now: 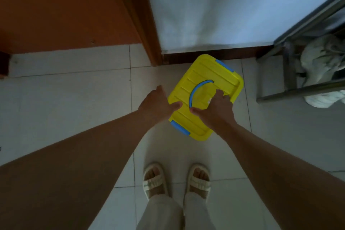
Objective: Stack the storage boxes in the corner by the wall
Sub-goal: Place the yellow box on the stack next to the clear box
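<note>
My left hand (156, 104): grip closed on the left long edge of the yellow rectangular plastic storage box (205, 97), thumb on the lid.
My right hand (216, 108): grip clasping the opposite edge, fingers over the lid.
Box: between my hands, over the pale tiled floor (74, 89), turned askew.
Blue curved handle (197, 89): just beyond my right thumb.
White wall (214, 11): beyond both hands.

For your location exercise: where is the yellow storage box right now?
Middle of the head view: the yellow storage box sits between both hands, near the wall corner, left of the metal rack.
</note>
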`<action>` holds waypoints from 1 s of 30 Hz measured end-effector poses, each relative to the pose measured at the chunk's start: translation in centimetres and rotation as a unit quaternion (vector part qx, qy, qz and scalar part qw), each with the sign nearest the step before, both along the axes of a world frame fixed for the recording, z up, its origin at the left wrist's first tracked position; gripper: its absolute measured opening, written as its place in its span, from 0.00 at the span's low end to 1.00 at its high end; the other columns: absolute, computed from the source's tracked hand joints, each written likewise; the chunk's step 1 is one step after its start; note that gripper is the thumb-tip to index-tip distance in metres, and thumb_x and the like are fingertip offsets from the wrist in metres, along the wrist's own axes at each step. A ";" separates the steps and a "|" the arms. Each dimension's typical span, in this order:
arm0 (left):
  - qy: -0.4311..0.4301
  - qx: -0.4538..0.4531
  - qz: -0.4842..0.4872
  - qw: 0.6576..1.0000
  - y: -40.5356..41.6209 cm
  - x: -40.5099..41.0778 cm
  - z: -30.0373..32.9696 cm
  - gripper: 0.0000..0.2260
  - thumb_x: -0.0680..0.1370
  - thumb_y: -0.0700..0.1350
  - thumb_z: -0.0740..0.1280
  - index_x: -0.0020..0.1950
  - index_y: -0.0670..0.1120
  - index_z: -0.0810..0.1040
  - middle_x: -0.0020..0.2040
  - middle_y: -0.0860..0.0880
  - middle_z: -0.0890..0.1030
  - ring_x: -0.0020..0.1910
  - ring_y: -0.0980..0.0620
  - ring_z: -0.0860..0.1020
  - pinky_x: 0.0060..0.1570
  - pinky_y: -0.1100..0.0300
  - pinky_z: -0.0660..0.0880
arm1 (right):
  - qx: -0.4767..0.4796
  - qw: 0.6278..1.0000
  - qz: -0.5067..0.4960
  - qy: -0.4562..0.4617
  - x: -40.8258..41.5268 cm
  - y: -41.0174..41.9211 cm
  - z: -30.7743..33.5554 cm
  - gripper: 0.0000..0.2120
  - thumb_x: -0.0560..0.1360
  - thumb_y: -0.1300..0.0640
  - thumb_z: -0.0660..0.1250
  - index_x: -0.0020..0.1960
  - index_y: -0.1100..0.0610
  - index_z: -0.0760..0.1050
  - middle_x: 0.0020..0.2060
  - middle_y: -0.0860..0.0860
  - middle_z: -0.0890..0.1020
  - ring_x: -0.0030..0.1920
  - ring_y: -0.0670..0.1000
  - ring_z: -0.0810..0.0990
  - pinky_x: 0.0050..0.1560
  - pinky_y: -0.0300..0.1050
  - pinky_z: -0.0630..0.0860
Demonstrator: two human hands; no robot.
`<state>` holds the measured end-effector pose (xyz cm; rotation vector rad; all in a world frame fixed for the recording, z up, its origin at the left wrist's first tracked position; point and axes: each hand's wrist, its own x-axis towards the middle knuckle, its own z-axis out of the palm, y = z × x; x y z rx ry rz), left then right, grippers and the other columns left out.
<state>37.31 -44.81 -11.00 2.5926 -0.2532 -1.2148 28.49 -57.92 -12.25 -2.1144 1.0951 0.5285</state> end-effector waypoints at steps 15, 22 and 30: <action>-0.046 -0.011 -0.012 0.999 -4.1 1.3 -16.6 0.34 0.75 0.54 0.68 0.74 0.42 0.58 0.69 0.39 0.69 0.67 0.40 0.68 0.61 0.51 0.68 | -0.005 0.978 -0.207 0.009 -3.0 -4.0 -16.6 0.55 0.66 0.45 0.75 0.75 0.62 0.42 0.69 0.63 0.58 0.70 0.65 0.60 0.66 0.60 0.64; -0.059 -0.016 0.056 0.997 -6.5 1.7 -19.2 0.39 0.72 0.55 0.71 0.73 0.38 0.57 0.71 0.39 0.65 0.70 0.41 0.65 0.65 0.51 0.65 | 0.012 0.966 -0.256 -0.035 -2.4 -4.7 -19.3 0.60 0.63 0.46 0.78 0.76 0.60 0.37 0.68 0.63 0.61 0.68 0.66 0.65 0.64 0.62 0.68; -0.051 -0.016 0.123 0.991 -5.5 1.0 -18.2 0.41 0.69 0.55 0.74 0.71 0.35 0.59 0.69 0.38 0.66 0.69 0.40 0.65 0.67 0.49 0.65 | 0.012 0.974 -0.226 -0.027 -2.8 -5.1 -17.7 0.53 0.59 0.45 0.80 0.71 0.63 0.53 0.66 0.63 0.65 0.67 0.65 0.67 0.64 0.61 0.69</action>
